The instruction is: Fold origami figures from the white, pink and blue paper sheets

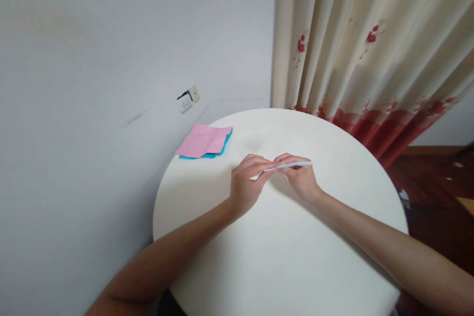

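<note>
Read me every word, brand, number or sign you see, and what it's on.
Nothing readable anywhere.
Thin white piece in the left hand and right hand: seen almost edge-on, no lettering visible.
Pink sheet, blue sheet under it: no lettering visible.
Wall socket: any marking too small to read.
Curtain: red pattern, no words visible.

One head-worn camera, as I watch, looks forward and down at the hands from near the close side of the counter. Its view takes in the wall on the left and the curtain at upper right; the floor rightward seems blurred.
</note>
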The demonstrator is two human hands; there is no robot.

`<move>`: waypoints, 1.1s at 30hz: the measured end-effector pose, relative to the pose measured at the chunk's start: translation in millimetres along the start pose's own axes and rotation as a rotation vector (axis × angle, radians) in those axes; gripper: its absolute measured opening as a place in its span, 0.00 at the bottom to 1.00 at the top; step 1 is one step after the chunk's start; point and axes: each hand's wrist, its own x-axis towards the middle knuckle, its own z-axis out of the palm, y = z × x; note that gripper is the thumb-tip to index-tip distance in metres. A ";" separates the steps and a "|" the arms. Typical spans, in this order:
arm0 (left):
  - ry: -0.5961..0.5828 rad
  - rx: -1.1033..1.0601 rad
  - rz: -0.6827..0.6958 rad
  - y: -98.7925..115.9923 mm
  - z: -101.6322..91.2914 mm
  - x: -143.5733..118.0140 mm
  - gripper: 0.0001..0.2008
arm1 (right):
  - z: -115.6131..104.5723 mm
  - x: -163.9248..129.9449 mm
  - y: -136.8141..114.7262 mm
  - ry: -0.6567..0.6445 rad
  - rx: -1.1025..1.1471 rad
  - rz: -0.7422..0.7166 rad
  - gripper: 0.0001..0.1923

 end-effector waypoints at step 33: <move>-0.149 -0.616 -0.785 -45.3 11.4 -9.3 0.15 | -0.8 3.4 -12.9 0.006 -0.495 -0.150 0.09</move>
